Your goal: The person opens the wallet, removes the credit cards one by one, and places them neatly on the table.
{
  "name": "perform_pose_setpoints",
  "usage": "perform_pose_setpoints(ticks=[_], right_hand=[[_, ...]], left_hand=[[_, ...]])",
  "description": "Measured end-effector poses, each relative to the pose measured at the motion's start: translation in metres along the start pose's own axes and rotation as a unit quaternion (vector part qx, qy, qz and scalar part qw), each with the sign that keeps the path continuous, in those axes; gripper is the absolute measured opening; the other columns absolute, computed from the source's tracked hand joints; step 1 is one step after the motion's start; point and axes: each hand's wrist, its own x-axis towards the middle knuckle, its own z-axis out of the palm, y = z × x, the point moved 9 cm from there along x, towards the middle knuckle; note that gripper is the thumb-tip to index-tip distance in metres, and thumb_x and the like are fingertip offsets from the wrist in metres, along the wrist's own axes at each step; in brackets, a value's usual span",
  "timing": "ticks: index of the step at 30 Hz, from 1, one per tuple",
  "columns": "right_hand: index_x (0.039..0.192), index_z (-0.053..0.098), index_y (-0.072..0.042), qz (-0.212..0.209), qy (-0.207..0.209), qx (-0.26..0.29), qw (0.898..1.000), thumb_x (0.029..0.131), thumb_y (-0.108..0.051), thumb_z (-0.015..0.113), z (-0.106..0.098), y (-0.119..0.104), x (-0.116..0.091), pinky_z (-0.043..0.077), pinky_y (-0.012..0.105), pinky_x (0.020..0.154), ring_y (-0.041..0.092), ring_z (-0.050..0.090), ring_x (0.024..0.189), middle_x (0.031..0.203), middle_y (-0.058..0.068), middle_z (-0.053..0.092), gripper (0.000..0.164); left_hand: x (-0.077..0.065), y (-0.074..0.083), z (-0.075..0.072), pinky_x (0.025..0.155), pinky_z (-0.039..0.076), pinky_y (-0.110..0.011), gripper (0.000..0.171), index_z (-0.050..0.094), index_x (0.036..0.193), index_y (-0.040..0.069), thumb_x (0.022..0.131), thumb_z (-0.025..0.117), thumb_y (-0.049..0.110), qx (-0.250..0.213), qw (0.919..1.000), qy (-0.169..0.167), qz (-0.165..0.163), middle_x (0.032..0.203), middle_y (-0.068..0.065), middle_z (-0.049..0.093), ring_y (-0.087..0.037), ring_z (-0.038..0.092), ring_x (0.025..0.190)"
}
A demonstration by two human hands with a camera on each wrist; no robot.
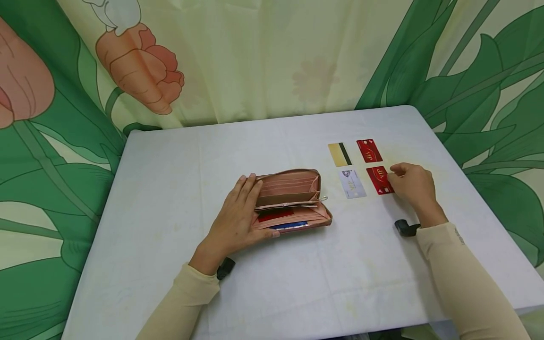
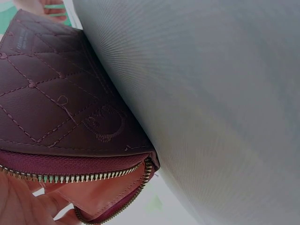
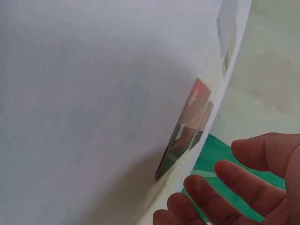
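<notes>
My left hand (image 1: pixel 238 217) grips the left end of an unzipped pink wallet (image 1: pixel 289 180), its thumb along the front edge. A red card and a blue card show in the wallet's front pocket. The left wrist view shows the quilted dark outer side of the wallet (image 2: pixel 51 84) and its zipper teeth. My right hand (image 1: pixel 412 186) is at the right edge of a red VIP card (image 1: pixel 378 180) lying on the table. In the right wrist view the fingers of my right hand (image 3: pixel 234 192) are bent and apart, with nothing between them, beside the red card (image 3: pixel 190 117).
Behind the near red card lies a second red VIP card (image 1: pixel 369 151). To their left are a gold card (image 1: pixel 337 155) with a dark stripe and a silver-white card (image 1: pixel 352 184). A white cloth covers the table (image 1: pixel 170 189); a printed curtain (image 1: pixel 255 61) hangs behind it.
</notes>
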Motion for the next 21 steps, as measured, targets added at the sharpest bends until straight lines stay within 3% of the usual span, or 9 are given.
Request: perform_pose_setpoints(ticks=[10, 21], right_hand=[[0.144, 0.058, 0.001, -0.028, 0.012, 0.012, 0.999, 0.104, -0.029, 0.052, -0.006, -0.026, -0.019, 0.05, 0.058, 0.092, 0.048, 0.049, 0.124, 0.137, 0.029, 0.058, 0.05], [0.142, 0.062, 0.0, -0.105, 0.03, 0.028, 0.994, 0.104, -0.025, 0.058, -0.003, -0.066, -0.048, 0.049, 0.066, 0.099, 0.049, 0.049, 0.131, 0.144, 0.03, 0.056, 0.045]], left_hand=[[0.0, 0.001, -0.001, 0.128, 0.014, -0.052, 0.124, 0.018, 0.164, -0.001, 0.081, 0.076, 0.071, 0.0, 1.0, -0.005, -0.003, 0.172, -0.021, 0.016, -0.038, 0.007, 0.16], [-0.001, -0.001, -0.002, 0.128, 0.015, -0.053, 0.125, 0.018, 0.164, -0.001, 0.081, 0.076, 0.072, -0.002, 1.0, -0.005, -0.005, 0.172, -0.02, 0.016, -0.037, 0.006, 0.161]])
